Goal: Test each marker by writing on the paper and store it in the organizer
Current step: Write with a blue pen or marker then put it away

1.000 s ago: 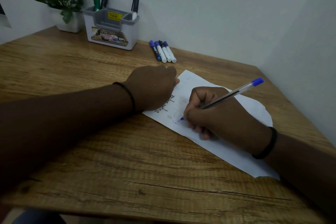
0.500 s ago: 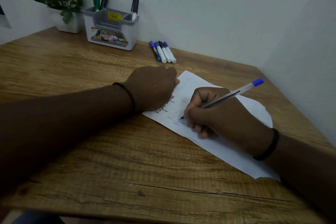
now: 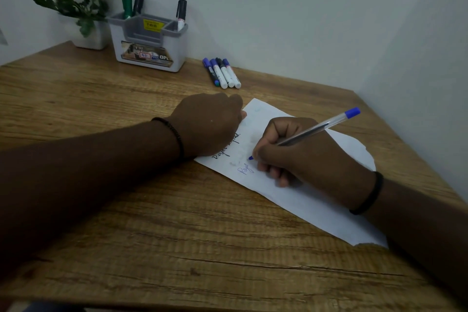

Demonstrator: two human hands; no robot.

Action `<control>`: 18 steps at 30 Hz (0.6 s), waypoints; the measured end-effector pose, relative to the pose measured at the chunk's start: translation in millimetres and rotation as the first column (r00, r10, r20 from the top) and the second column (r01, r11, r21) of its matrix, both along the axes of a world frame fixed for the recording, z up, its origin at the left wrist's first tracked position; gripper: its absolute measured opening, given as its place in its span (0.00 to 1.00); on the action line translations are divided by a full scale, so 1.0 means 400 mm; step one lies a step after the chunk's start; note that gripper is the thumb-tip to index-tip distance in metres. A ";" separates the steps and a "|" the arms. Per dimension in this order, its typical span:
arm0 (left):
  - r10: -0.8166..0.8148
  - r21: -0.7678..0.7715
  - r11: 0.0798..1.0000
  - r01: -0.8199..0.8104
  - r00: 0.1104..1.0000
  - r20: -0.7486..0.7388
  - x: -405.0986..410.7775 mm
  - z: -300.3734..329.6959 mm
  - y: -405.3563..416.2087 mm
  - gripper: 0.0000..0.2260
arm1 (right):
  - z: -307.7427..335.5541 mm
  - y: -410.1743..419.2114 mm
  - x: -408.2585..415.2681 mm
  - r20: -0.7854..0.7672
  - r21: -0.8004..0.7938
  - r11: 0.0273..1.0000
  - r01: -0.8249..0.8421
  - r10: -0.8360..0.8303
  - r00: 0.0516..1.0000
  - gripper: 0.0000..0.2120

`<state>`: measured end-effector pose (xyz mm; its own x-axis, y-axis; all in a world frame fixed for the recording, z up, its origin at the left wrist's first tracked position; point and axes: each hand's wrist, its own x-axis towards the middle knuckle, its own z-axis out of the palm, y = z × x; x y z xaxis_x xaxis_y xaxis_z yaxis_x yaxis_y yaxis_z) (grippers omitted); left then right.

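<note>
Holding one blue pen [image 3: 314, 130], the right hand [image 3: 301, 154] pinches it, tip down on the one paper [image 3: 298, 200]; its long body leans back toward 2 o'clock. The left hand [image 3: 210, 124] rests curled on the paper's edge. Farther, four markers [image 3: 224, 73] lie side by side, caps toward 11 o'clock. Farthest, at 11 o'clock, one organizer [image 3: 149, 44] holds three markers upright

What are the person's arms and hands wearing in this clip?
Both forearms are bare, with no sleeves in view. The left hand has a thin black beaded bracelet at the wrist. The right hand has a thicker plain black band at its wrist. No rings, watch or gloves show.
</note>
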<state>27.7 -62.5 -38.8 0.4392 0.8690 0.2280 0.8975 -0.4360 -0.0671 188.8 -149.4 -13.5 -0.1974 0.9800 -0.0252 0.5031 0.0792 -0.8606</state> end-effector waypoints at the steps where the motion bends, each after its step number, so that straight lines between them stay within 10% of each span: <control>1: 0.001 -0.008 1.000 -0.001 1.000 -0.002 0.000 0.000 0.002 0.11 | 0.000 0.002 0.000 0.011 -0.001 1.000 -0.002 0.002 1.000 0.06; 18: -0.014 0.012 1.000 0.014 1.000 -0.008 -0.003 -0.004 0.001 0.11 | -0.006 0.003 0.005 -0.030 0.005 1.000 0.026 -0.026 0.999 0.07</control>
<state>26.7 -62.0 -40.3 0.4527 0.8601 0.2351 0.8909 -0.4472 -0.0792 191.0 -148.1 -15.7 -0.1724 0.9849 -0.0143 0.4795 0.0712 -0.8746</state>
